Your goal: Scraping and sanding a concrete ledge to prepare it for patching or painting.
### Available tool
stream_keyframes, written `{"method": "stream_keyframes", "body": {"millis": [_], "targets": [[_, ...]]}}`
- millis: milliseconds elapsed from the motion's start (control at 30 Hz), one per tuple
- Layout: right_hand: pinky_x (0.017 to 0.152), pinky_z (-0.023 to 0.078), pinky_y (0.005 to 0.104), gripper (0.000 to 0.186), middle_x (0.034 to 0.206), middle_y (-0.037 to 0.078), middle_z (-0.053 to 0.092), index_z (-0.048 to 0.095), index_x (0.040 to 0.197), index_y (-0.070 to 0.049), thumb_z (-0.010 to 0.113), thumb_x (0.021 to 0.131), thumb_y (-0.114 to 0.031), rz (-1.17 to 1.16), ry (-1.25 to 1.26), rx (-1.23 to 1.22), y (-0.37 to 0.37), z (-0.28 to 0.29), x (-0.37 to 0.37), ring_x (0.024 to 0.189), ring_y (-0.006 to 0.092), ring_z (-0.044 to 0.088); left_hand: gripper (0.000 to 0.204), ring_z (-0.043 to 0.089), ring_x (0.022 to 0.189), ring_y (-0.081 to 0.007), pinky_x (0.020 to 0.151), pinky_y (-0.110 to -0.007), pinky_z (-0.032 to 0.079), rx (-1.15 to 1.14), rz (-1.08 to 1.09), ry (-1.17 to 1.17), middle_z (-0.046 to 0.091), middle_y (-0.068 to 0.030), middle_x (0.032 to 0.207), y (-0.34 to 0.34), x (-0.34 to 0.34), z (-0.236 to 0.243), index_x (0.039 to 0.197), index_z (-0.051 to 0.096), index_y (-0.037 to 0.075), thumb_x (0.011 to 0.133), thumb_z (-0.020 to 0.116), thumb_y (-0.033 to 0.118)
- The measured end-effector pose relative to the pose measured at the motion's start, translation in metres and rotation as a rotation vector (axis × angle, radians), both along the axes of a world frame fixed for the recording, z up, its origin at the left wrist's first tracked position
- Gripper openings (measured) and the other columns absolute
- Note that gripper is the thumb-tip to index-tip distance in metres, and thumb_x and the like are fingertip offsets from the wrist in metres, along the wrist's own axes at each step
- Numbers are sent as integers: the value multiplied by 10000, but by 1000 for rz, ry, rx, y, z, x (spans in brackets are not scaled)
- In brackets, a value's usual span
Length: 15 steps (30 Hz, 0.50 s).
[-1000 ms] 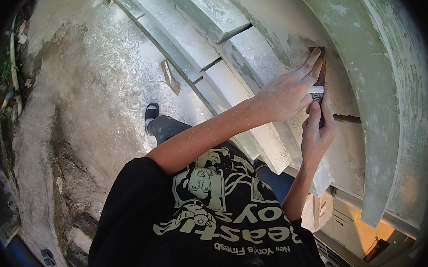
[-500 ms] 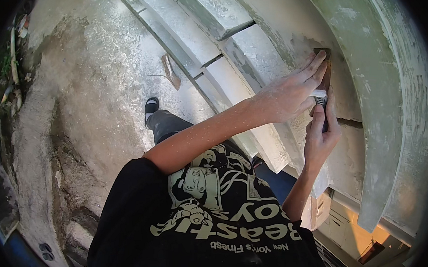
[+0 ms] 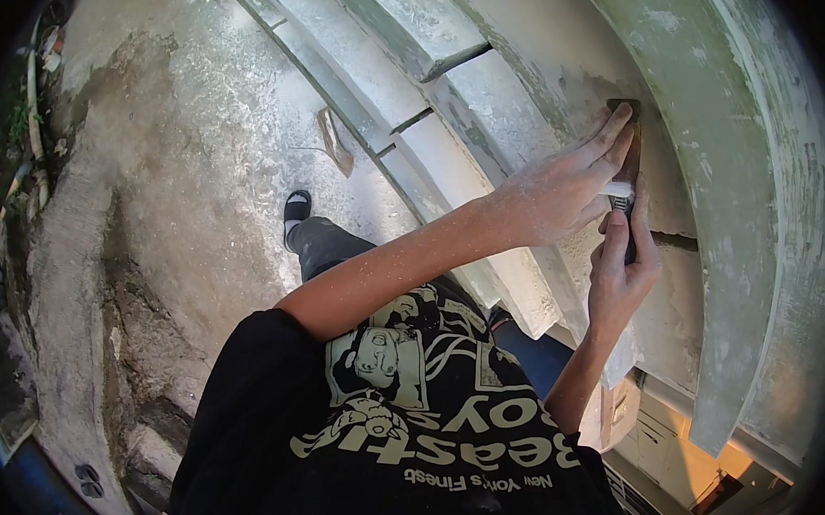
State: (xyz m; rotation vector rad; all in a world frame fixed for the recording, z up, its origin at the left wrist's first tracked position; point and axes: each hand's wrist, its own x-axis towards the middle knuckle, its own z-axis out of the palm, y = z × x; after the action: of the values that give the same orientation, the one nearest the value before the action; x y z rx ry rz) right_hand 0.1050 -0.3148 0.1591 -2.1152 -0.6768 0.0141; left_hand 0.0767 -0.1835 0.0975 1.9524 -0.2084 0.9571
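Note:
My right hand (image 3: pixel 625 268) is closed around the dark handle (image 3: pixel 619 203) of a long, flat tool with a brownish blade (image 3: pixel 635 144). My left hand (image 3: pixel 556 191) lies over the same tool, its fingertips pressed on the upper end of the blade. A small white piece (image 3: pixel 616 189), too small to name, shows across the tool beside the left fingers. The tool rests against a grey, dusty plaster surface (image 3: pixel 676 180) between stepped pale slabs (image 3: pixel 439 145) and a broad curved green-grey band (image 3: pixel 719 116). A dark crack runs just right of my right hand.
My sandalled foot (image 3: pixel 296 206) stands on the rough concrete floor (image 3: pixel 160 173), near a flat brown scrap (image 3: pixel 336 145). Pipes (image 3: pixel 34 126) and plants line the far left. Loose dark slippers (image 3: pixel 89 479) lie at the lower left. An orange-lit lower area (image 3: pixel 705 445) shows at the lower right.
Both hands and the tool have shifted slightly down and to the right over the last second, keeping the same grip. The slabs and floor look almost unmoved.

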Motion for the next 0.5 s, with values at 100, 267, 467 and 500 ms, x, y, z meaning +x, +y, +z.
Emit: {"method": "stream_keyframes", "body": {"millis": [100,267,467,500], "targets": [[576,377,206,424,765,-23,543,545,1423,-29,555,1006,-102,9,-68,-5,3,-4,10,666,46,434,803,165,1487,-488,1200,-490,272,12,61,4,87,-346,1605,14,5,4,1515,183,-125,862,611,58],[630,412,209,423,778,-7,580,547,1417,-21,562,1003,-106,-1,-44,3,2,-7,12,703,63,471,760,184,1471,-517,1174,-491,319,38,48,-10,141,-385,1572,14,7,4,1483,222,-163,898,614,123],[488,316,202,433,761,-24,542,536,1424,4,570,1005,-103,28,-109,-1,4,-3,12,559,26,384,776,182,1472,-514,1178,-490,311,46,52,-27,145,-383,1571,18,7,2,1497,206,-145,901,623,127],[491,317,204,436,761,-25,540,532,1426,5,568,1006,-104,23,-122,-32,4,-4,13,562,27,383,789,184,1472,-513,1180,-492,306,47,83,-27,144,-381,1572,17,7,2,1500,195,-143,898,627,126]]}}
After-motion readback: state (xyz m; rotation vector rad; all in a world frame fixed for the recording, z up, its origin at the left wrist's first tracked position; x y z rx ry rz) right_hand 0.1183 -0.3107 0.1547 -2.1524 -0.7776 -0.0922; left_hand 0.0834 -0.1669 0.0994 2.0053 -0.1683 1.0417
